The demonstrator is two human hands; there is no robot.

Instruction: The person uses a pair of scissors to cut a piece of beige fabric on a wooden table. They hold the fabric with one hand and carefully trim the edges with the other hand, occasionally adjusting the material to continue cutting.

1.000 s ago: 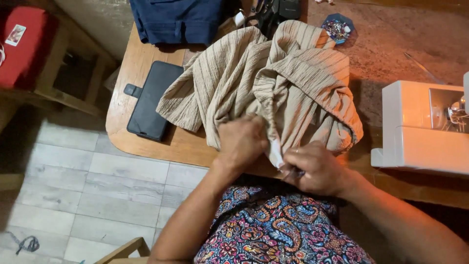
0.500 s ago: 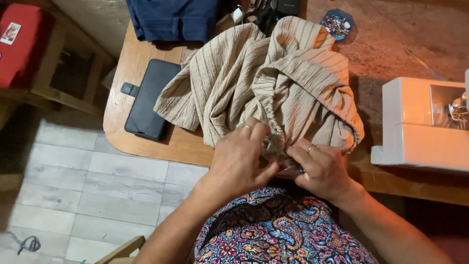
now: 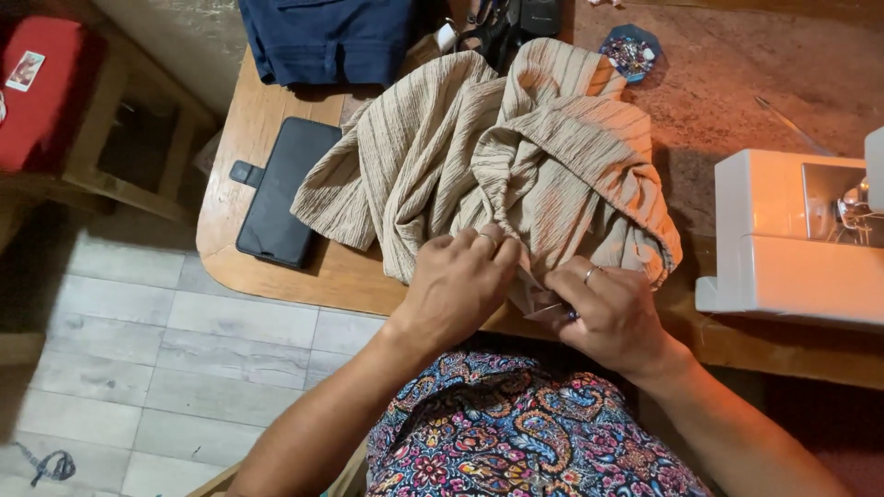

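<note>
A crumpled beige striped garment [image 3: 497, 156] lies heaped on the wooden table [image 3: 267, 294], its near edge hanging over the front. My left hand [image 3: 458, 285] pinches a fold of that near edge, a ring on one finger. My right hand [image 3: 608, 308] grips the same edge just to the right, where a small pale patch of fabric [image 3: 539, 299] shows between the two hands. Both hands touch the cloth and sit close together above my lap, which is covered in paisley-patterned fabric [image 3: 516, 433].
A black phone case [image 3: 281, 189] lies at the table's left end. Dark blue folded cloth [image 3: 327, 37] is at the back left, black scissors [image 3: 488, 28] and a blue pin dish [image 3: 631, 51] behind the garment. A white sewing machine [image 3: 792, 239] stands at right. A red stool [image 3: 41, 87] stands on the tiled floor.
My hands have shifted along the garment's near edge and drawn closer together, and the view has tilted slightly. The pale patch of fabric stays pinched between them.
</note>
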